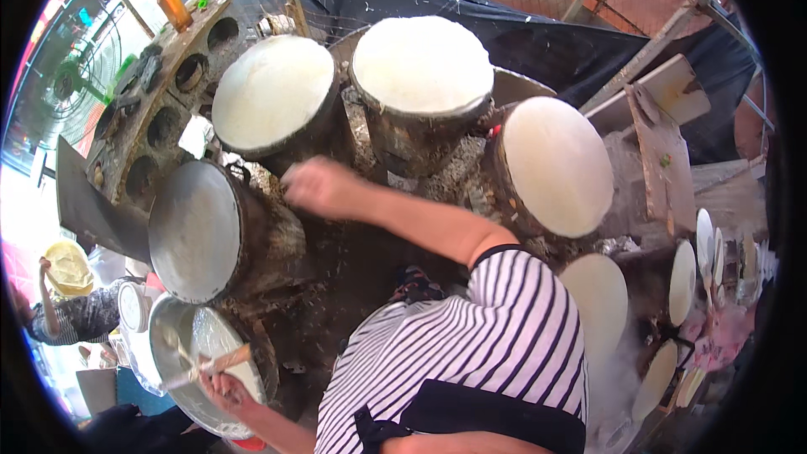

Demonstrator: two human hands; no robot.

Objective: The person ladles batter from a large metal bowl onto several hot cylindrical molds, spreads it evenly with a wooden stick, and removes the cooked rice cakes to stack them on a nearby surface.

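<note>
My left hand point(227, 396) grips a flat wooden stick point(228, 358) over a large metal basin point(161, 328) of pale liquid. A thinner stick or ladle handle crosses it near my fingers; which one I grip more firmly cannot be made out. My right hand point(321, 188), blurred by motion, is raised between the drum stoves with its fingers curled. Nearest to it is a round griddle top coated white point(276, 93) on a dark drum. A greyer round griddle point(195, 231) stands beside the basin. White layers also cover the griddle at the back point(421, 64) and another point(558, 166) to the right.
A slab with round holes point(142, 139) lies along the left, with an amber bottle point(174, 7) at its far end. Beyond stands a fan point(69, 79). Another person point(82, 312) holds a yellowish round sheet point(68, 267). Steam and more pale discs point(682, 282) are at right.
</note>
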